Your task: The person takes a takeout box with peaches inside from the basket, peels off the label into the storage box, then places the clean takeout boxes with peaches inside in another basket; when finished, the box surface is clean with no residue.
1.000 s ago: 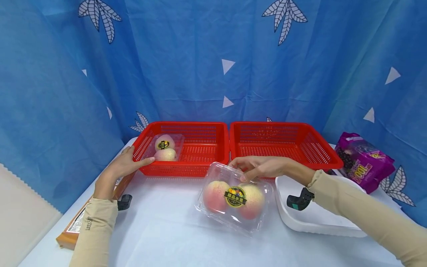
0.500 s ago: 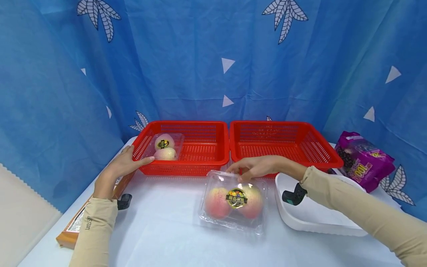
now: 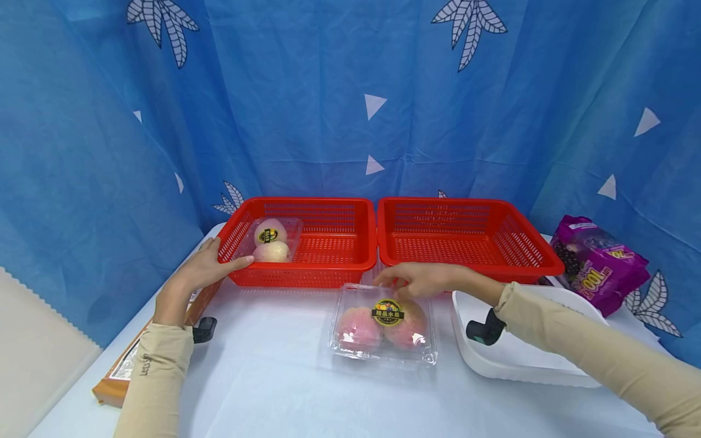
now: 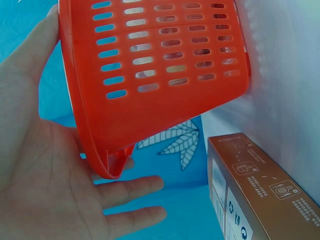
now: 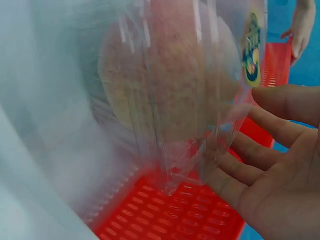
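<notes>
A clear plastic fruit box [image 3: 383,340] with two peaches and a black-and-gold label is near the middle of the table, in front of the baskets. My right hand [image 3: 418,280] pinches its far edge, thumb on the lid side and fingers behind, as the right wrist view also shows. My left hand [image 3: 205,271] rests on the near-left corner of the left red basket [image 3: 306,277]. Its fingers lie mostly straight in the left wrist view, around the basket's rim [image 4: 82,115]. Another box of peaches [image 3: 271,237] lies inside that basket.
A second red basket [image 3: 471,266] stands right beside the first. Near my right forearm is a white plastic tub [image 3: 526,365]. A purple bag [image 3: 602,267] lies at the far right. A brown carton [image 4: 255,185] lies under my left arm. Blue curtains hang behind.
My right hand has lowered the box of peaches and tilted it flatter, its near edge moving away from me. The left hand keeps its place on the basket corner.
</notes>
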{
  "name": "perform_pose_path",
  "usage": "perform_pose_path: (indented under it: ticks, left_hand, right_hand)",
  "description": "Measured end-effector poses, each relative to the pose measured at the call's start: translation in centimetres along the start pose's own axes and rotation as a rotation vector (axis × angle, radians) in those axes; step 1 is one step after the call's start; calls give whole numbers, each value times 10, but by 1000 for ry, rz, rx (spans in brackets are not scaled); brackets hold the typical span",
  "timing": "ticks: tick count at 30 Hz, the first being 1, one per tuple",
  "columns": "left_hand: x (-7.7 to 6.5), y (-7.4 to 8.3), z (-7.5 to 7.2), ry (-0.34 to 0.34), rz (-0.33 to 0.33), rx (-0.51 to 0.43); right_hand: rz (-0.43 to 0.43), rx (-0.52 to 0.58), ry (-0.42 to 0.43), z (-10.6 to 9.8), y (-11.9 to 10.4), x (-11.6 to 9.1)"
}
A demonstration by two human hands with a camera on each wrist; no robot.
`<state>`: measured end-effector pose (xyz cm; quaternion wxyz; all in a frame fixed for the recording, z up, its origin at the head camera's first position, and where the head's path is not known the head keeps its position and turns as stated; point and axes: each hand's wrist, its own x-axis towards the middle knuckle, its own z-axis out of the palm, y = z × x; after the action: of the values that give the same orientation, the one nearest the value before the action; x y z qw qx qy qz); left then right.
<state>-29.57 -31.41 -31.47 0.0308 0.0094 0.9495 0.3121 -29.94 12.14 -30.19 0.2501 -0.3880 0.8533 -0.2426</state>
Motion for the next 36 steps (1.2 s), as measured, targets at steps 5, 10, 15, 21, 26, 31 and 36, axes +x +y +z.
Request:
perform_pose_path:
  ticks: [5,10,15,21,26,31,36]
  left_hand:
    - [0,1,1,-1,5,2]
    - [-1,2,1,0,8,30]
    - [-6,19,1,21,89,117]
    - [-26,81,21,-25,347,33]
    - [-40,124,61,-246,537,-43]
    - [-36,137,100,-397,605,4]
    - [-26,134,122,-457,594,38]
  right_hand:
    - [19,24,-4,6,7,0]
    - [26,43,1,8,8,-4]
    - [13,11,44,10,7,-10]
    - [-25,-18,126,11,5,-19]
    - [-49,-50,195,15,2,-23]
    - [-61,-90,251,20,-2,-24]
    - [-75,-110,266,21,-7,-24]
